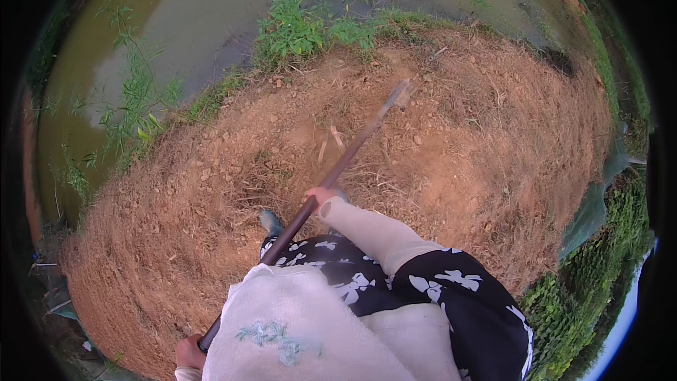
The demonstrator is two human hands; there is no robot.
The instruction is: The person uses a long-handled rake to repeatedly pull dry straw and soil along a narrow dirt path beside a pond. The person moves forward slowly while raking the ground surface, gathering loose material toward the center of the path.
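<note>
A long dark-handled hoe (346, 157) runs diagonally from the lower left up to the centre right. My left hand (190, 352) grips the butt end of its handle at the bottom left. Farther up the shaft, my right hand (321, 198) is closed around it, with a pale sleeve on the forearm. The hoe's head (399, 96), slightly blurred, is at or just over the dry soil; whether it touches cannot be told. A white cloth (285, 323) hangs in front of me and hides part of the handle.
Dry reddish soil (449, 169) with straw slopes around me. A muddy pond (211, 5) lies beyond, edged by green leafy plants (293, 29). Green netting (587, 217) and dense foliage (571, 301) are on the right. My boot (270, 221) stands beside the handle.
</note>
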